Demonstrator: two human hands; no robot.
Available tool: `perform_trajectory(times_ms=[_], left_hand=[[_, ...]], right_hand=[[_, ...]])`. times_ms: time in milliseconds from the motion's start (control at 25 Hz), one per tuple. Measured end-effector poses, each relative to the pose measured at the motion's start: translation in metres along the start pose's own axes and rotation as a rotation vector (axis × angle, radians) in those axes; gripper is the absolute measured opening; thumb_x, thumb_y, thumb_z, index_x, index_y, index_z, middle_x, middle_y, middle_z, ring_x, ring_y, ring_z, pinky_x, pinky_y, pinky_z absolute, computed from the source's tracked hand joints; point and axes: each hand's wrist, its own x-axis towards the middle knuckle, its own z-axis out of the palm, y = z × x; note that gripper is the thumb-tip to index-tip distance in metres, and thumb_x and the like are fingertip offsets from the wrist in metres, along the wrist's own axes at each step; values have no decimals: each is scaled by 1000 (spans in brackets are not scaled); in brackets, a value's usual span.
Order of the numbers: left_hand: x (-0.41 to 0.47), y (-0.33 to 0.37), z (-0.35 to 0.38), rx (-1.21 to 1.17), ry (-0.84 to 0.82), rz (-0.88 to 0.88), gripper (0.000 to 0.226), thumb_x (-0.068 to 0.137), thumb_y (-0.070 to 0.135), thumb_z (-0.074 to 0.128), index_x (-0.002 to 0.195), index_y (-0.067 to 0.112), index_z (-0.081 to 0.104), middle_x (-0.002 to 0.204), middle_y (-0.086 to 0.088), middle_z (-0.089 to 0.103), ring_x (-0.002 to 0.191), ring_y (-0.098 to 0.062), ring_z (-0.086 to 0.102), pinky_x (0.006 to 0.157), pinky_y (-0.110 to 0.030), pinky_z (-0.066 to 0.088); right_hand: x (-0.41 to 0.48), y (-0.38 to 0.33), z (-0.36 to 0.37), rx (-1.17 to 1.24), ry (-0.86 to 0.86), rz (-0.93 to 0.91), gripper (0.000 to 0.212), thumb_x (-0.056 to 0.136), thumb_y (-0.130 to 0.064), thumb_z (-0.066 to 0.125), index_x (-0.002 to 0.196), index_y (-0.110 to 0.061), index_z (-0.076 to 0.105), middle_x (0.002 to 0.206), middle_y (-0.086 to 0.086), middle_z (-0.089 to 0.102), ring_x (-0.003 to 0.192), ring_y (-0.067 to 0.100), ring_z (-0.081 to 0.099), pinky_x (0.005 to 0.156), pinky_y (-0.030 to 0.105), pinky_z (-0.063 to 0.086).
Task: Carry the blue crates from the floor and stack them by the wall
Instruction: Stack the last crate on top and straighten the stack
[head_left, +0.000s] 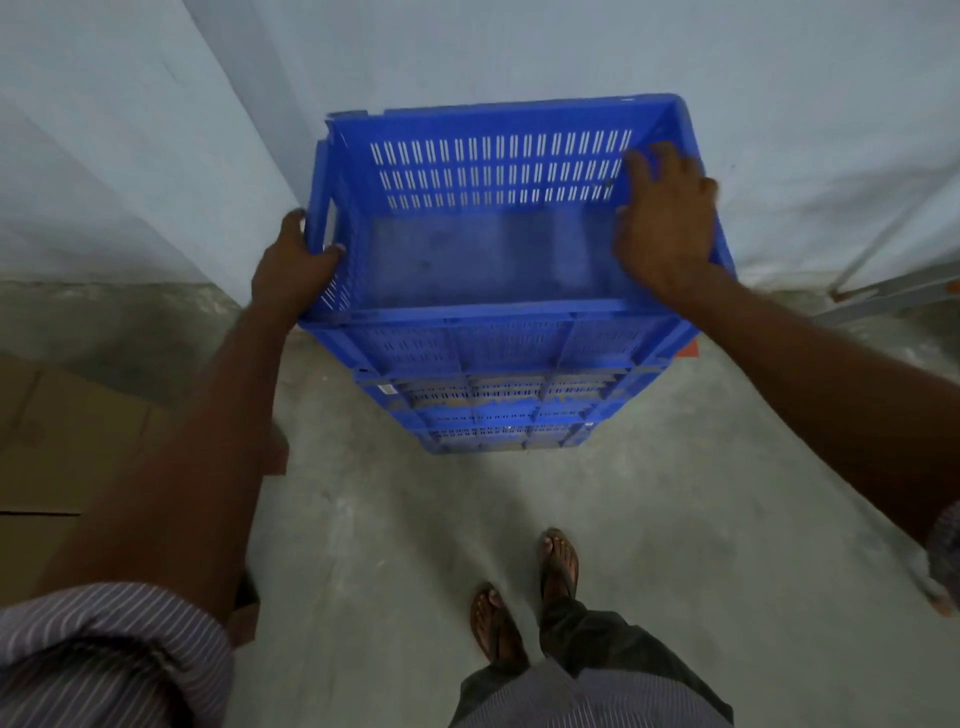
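A blue slotted crate sits on top of a stack of blue crates standing against the white wall. It is empty, and its floor shows. My left hand grips the crate's left rim, fingers curled over the edge. On the right side, my right hand lies on the rim and inner wall with fingers spread; whether it grips is unclear.
Flattened brown cardboard lies on the grey concrete floor at the left. A grey metal frame leans at the right by the wall. My sandalled feet stand just before the stack.
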Motion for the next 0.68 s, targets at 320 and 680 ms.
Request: perform_trajectory(times_ms=[320,680], left_hand=[[40,-16,11,303,-46,395,89,86,29,63,163,19,19,171,-7,5,145,-33,38,105,-52,45],[45,-13,16,210,-13,315,72,90,6,53,157,23,37,171,2,8,130,-27,57,101,-37,48]], right_hand=[[67,-118,144,-188,-858,-595,129,68,-70,75,158,-35,-10,166,21,-11,151,48,-2,117,63,15],[79,-115,159,-144,-875,-613,131,66,-64,82,157,-45,-10,165,13,-21,151,45,-9,113,70,16]])
